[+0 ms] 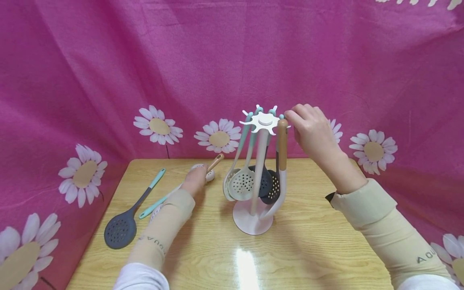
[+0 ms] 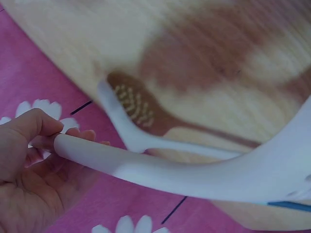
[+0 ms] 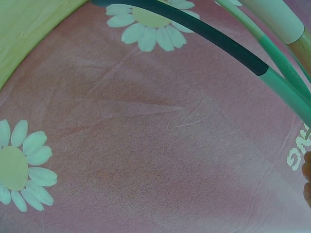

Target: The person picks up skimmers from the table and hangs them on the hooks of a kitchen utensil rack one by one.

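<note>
My left hand (image 1: 195, 180) grips the wooden handle (image 1: 216, 161) of a white kitchen utensil over the table's left side. Its curved white shaft (image 2: 146, 165) runs past the hand in the left wrist view; the forearm hides most of its head. Just beneath lies a white slotted utensil (image 1: 210, 176) with a mint handle (image 1: 148, 211). At the top of a white utensil rack (image 1: 264, 119), my right hand (image 1: 313, 129) has its fingertips beside a mint handle end; whether they pinch it is not clear. Only its fingertips (image 3: 307, 177) enter the right wrist view.
White and dark slotted utensils hang from the rack, including a white slotted spoon (image 1: 242, 185). A wooden-handled utensil (image 1: 282, 145) hangs at its front right. A dark skimmer (image 1: 121, 230) lies at the table's left edge. Pink flowered cloth (image 1: 232, 60) stands behind the wooden table (image 1: 311, 249).
</note>
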### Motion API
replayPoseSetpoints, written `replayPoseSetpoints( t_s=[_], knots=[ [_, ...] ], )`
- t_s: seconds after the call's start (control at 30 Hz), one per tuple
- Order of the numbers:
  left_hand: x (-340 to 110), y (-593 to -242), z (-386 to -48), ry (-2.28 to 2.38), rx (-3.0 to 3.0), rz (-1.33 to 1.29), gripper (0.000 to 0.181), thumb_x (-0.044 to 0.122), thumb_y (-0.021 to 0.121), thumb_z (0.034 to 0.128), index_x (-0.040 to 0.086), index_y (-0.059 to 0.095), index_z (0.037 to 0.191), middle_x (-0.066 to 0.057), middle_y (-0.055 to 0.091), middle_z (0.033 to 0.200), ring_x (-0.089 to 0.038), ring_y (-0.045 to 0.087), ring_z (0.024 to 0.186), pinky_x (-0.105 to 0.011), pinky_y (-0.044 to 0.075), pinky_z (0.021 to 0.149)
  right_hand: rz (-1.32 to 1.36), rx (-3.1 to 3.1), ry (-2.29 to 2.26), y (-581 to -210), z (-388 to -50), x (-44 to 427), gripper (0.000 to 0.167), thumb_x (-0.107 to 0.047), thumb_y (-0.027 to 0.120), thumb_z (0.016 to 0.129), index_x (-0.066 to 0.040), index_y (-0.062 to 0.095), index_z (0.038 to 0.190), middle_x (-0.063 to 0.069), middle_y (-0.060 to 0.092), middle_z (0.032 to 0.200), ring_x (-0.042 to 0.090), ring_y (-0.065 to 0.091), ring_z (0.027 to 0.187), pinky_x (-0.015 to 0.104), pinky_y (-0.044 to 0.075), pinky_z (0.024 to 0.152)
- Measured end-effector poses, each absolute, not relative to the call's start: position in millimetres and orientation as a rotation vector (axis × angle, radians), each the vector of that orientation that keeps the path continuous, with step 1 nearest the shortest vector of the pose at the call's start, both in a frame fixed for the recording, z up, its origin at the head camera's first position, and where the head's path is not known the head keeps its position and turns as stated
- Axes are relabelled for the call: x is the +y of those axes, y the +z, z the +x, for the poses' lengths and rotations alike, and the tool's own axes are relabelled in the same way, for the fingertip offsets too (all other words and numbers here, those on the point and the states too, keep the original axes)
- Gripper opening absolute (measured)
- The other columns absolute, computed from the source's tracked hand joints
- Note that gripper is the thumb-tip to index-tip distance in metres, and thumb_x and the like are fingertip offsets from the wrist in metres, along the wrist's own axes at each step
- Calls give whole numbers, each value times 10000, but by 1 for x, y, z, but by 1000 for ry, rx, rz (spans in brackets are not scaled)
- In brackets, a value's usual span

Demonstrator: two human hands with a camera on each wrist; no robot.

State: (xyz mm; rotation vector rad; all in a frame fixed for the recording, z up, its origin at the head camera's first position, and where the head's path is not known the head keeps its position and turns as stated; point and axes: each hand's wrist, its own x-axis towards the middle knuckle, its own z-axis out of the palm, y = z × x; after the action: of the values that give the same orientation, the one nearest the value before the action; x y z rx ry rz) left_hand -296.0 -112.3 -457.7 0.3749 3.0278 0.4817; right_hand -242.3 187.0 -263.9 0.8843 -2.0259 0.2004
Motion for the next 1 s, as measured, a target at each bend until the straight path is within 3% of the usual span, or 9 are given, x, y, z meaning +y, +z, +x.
replayPoseSetpoints(
  t_s=[0.13,0.23,0.43,0.73,1.0],
  knots=[
    [-113,-451,-297,529,3024,400,400,-37,599,812,0,472,1190,-224,603,1008,-345,589,943,-434,484,805,885,-2021,204,-264,-242,187,258,209,458,729,10,551,865,146,542,774,308,485,663,367,384,564],
    [-112,-443,-296,529,3011,395,480,-4,629,808,2,417,1238,-249,601,1009,-367,601,917,-452,499,761,885,-2015,208,-263,-242,187,254,207,455,730,8,548,857,143,537,769,308,480,656,364,375,560],
    [-110,-424,-290,525,3023,428,348,47,628,827,4,432,1111,-207,607,893,-342,620,799,-438,509,654,889,-2018,204,-264,-242,187,258,208,455,725,7,547,857,142,536,769,307,480,656,362,371,556],
    [-107,-398,-281,748,3102,605,410,28,621,801,-1,433,1164,-194,602,816,-319,609,706,-439,498,608,888,-2013,206,-264,-243,187,247,202,459,733,5,546,854,141,539,767,305,482,650,361,369,552],
    [-105,-367,-266,928,3080,602,320,42,571,831,32,437,1121,-148,575,804,-265,559,642,-395,491,592,892,-2011,205,-264,-244,187,243,198,461,730,7,546,854,142,537,765,309,485,654,368,375,556]
  ],
)
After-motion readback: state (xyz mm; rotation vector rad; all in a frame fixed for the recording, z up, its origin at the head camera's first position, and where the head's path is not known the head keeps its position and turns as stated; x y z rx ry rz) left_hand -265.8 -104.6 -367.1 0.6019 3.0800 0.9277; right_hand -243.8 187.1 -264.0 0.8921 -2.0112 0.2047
